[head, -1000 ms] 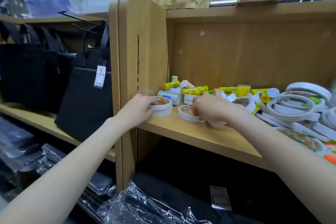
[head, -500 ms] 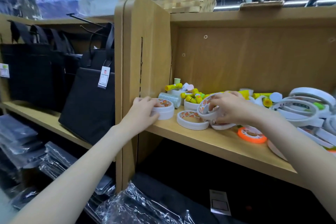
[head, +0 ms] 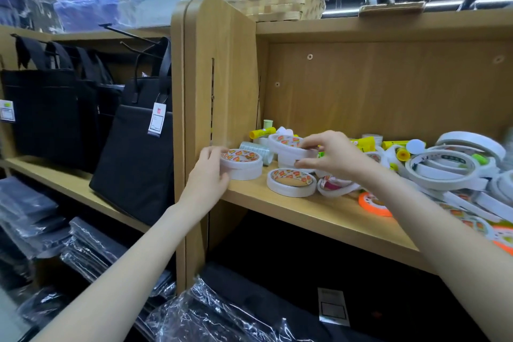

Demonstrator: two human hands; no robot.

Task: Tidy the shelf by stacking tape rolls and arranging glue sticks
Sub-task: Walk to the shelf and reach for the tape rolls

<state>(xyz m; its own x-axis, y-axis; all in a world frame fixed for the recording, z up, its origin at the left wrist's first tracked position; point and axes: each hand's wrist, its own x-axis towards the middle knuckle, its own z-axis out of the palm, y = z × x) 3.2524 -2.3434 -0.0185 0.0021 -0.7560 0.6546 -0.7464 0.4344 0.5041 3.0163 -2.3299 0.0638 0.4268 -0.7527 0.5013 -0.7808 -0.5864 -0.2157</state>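
At the left end of the wooden shelf (head: 319, 219): left hand (head: 206, 175), fingers curled round a short stack of white tape rolls (head: 242, 164). Just right, raised above the shelf: right hand (head: 331, 157) pinching another white printed-core tape roll (head: 288, 145). Yellow glue sticks (head: 262, 133) scattered behind.

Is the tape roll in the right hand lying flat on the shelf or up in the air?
Up in the air, tilted. The right hand pinches the tape roll above the shelf, over another flat roll.
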